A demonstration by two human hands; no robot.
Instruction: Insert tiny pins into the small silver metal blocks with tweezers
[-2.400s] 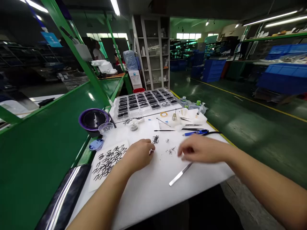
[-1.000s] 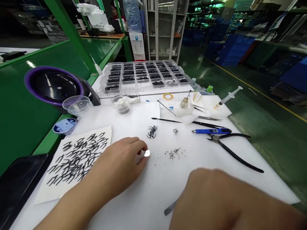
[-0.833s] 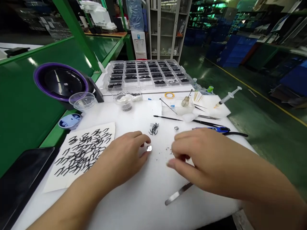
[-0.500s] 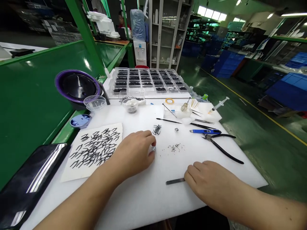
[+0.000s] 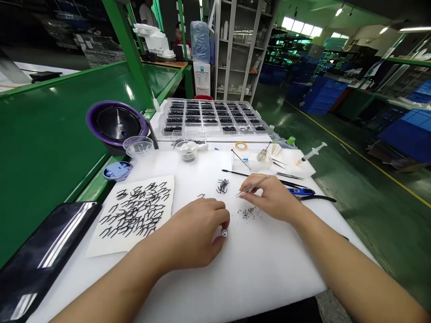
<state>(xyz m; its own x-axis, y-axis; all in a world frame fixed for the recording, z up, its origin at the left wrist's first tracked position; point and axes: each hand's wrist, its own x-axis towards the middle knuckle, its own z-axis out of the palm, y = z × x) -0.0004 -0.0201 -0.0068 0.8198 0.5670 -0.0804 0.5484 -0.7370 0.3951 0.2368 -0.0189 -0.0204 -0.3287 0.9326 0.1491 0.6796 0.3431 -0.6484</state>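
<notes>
My left hand (image 5: 197,231) rests on the white mat (image 5: 256,264), its fingers pinched on a small shiny metal part (image 5: 224,233). My right hand (image 5: 272,197) holds metal tweezers (image 5: 251,186), tips pointing left toward a small heap of black bent wire pieces (image 5: 222,185). A scatter of tiny grey bits (image 5: 248,212) lies just below the right hand. One loose black piece (image 5: 201,195) lies above the left hand.
A paper sheet (image 5: 136,214) with several black forked pieces lies left. Behind are a compartment tray (image 5: 212,117), purple-rimmed bowl (image 5: 116,123), clear cup (image 5: 138,146), blue lid (image 5: 117,171), syringe (image 5: 310,153), blue tool (image 5: 301,191), pliers and a dark tablet (image 5: 40,255).
My right hand picked the tweezers up from the mat and carried them up toward the wire heap. My left hand slid nearer with the metal part. The view shifted.
</notes>
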